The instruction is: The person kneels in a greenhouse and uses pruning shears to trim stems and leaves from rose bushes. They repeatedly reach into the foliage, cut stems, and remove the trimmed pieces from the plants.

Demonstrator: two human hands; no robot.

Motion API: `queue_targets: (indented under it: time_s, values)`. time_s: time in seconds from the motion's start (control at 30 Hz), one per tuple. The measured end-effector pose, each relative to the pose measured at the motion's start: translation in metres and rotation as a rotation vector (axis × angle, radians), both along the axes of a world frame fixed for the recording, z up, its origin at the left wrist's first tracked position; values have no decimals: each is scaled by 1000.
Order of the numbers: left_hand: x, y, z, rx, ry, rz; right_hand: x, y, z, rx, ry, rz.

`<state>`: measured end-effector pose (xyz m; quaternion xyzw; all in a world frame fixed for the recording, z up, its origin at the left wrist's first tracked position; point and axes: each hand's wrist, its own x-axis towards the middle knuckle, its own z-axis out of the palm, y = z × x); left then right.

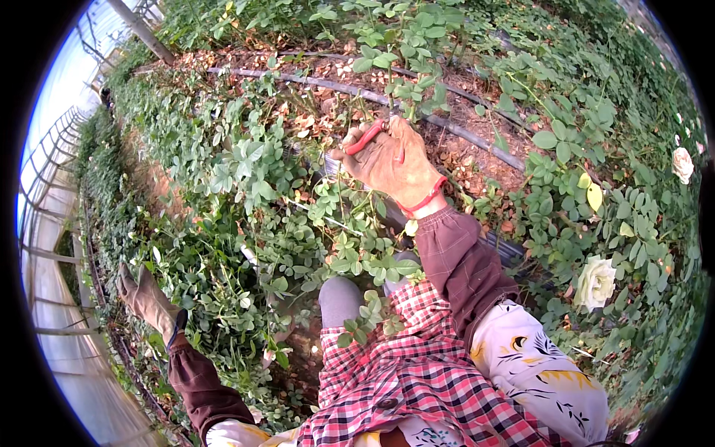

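Observation:
My right hand (391, 162), in a tan work glove with a red cuff, reaches forward and holds red-handled pruning shears (366, 137). Their blades point away from me, against the base of an upright green rose stem (391, 84); whether they are closed on it is hidden. My left hand (146, 299), in a tan glove with a dark cuff, is stretched out at the left over the rose foliage, fingers extended and apart, with nothing seen in it. Leafy rose shoots (357, 262) lie between my arms and in front of my knees.
Black irrigation pipes (335, 85) run across the bed over dry leaves. A pale open rose (595, 284) stands at the right, another (682, 165) farther up. Dense rose bushes surround me. A post (142, 31) and the greenhouse's plastic wall (84, 369) are at the left.

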<state>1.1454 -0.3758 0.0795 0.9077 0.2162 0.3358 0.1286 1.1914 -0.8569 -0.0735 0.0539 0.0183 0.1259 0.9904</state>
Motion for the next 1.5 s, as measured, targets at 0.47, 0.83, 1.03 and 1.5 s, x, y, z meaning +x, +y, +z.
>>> queue_targets:
  time_s: [0.47,0.83,1.03,1.5]
  values:
    - [270,-438,-123,488,101,-1362,-11,21,46,-251,1,-201]
    - [235,-417,-105,-1545,251,-932,-112,33,13,-277,252,130]
    - [213,-432,-69,-194,337,-1587,-98,26,4,-5,74,-110]
    - [197,-434,-143,-1435,236,-756,-110,8,-22,-125,232,-36]
